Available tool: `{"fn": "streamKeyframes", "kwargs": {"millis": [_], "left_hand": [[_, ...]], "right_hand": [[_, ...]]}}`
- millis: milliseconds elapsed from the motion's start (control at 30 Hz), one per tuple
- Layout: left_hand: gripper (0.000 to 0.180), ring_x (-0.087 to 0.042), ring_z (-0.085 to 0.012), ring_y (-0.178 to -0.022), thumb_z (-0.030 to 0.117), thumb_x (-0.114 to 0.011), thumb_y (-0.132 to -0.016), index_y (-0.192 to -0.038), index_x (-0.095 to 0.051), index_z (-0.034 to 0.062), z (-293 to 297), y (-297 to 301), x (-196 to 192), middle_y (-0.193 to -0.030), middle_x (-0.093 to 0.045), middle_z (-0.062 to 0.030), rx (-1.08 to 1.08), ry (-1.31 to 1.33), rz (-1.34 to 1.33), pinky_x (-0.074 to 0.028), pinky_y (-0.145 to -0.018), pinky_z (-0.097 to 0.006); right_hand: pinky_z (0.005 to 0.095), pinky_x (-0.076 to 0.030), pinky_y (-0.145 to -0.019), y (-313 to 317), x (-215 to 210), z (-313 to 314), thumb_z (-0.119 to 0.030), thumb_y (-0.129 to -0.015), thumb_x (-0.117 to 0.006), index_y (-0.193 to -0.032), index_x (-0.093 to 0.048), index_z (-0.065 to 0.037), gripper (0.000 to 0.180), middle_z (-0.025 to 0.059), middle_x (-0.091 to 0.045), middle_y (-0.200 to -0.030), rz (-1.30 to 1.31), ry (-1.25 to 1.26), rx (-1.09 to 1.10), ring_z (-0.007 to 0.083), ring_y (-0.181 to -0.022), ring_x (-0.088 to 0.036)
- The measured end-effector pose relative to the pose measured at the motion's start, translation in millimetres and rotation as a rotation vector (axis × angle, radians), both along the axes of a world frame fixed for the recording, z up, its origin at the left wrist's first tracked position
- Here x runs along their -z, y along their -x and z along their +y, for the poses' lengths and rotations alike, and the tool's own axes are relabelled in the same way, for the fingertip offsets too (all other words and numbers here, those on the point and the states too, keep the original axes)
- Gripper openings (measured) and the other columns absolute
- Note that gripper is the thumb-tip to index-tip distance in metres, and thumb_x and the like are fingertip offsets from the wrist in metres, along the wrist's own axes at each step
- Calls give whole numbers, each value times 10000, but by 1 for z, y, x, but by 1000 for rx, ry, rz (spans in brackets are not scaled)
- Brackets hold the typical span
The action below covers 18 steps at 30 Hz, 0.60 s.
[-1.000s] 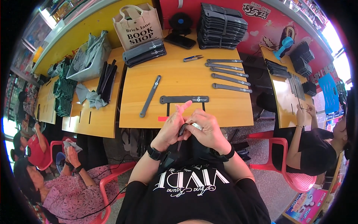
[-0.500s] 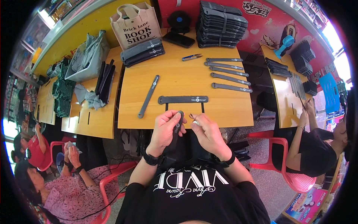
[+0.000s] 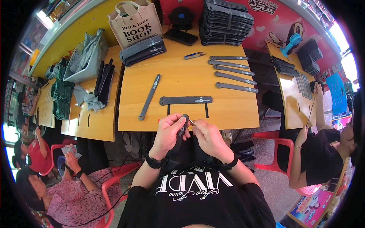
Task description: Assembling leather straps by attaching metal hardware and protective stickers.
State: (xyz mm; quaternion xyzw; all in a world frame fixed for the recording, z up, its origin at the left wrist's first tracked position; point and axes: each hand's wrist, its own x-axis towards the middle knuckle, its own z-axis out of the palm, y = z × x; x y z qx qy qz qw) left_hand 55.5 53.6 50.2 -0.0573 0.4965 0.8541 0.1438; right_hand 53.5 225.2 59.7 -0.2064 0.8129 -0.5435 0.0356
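Pinching the strap [image 3: 180,133] below its rounded end, the left hand's [image 3: 167,132] fingers stay just off the desk's [image 3: 186,80] near edge. The right hand [image 3: 210,139], farther off half a second ago, has closed in, fingers pinching a thin piece [image 3: 191,122] beside that end.

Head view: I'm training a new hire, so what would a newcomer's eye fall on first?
At lower centre, the left hand holds a dark strap while the right hand pinches a thin item near its end. A tall dark stack stands at the far right of the table, a cream tote bag at its far left.
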Motion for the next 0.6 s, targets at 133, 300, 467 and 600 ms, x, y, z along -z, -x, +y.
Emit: {"fn": "streamKeyframes", "kwargs": {"millis": [133, 300, 467, 600], "left_hand": [[188, -612, -129, -586, 166, -543, -968, -962, -606, -11, 0, -1, -1, -824, -653, -74, -6, -15, -16, -482, -504, -229], [189, -611, -126, -585, 169, -540, -970, -966, -606, -7, 0, 0, 0, -822, -653, -71, -3, -23, -15, -480, -507, -229], [184, -611, -123, -584, 165, -538, -970, -967, -605, -7, 1, 1, 1, -824, -653, -69, 4, -30, -21, -480, -509, -225], [181, -611, -121, -581, 159, -538, -969, -959, -606, -9, 2, 1, 1, -811, -654, -69, -4, -25, -21, -479, -508, -222]], "right_hand": [[441, -443, -591, 0, -3, -2, -32, -891, -545, -868, -532, 31, 68, 228, -562, -779, -25, -7, -17, 427, -733, -570], [439, -444, -590, 0, -3, -1, -17, -886, -548, -870, -535, 36, 57, 225, -564, -775, -9, 13, 1, 422, -730, -572], [432, -447, -592, 1, 0, 0, -12, -886, -546, -873, -536, 39, 53, 225, -567, -779, -27, 20, 1, 417, -730, -575], [423, -450, -592, 1, -1, -1, -10, -883, -547, -866, -538, 38, 51, 224, -571, -775, -48, 25, -9, 415, -725, -579]]}}
